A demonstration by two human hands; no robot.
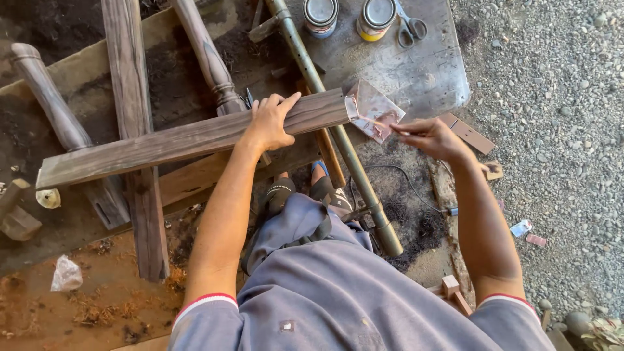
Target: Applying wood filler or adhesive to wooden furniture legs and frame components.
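Two lidded round metal cans [321, 14] stand closed. Left hand [270, 122] grips the dark wooden plank [188, 140]; right hand [431, 136] pinches a reddish paper sheet [376, 109].

Grey metal sheet [416, 71] on gravel, bearing two tins [320, 14], scissors [411, 27], perhaps sawdust.

The two tins [348, 15] are cut off by the top edge, and the scissors' [410, 27] blades too.
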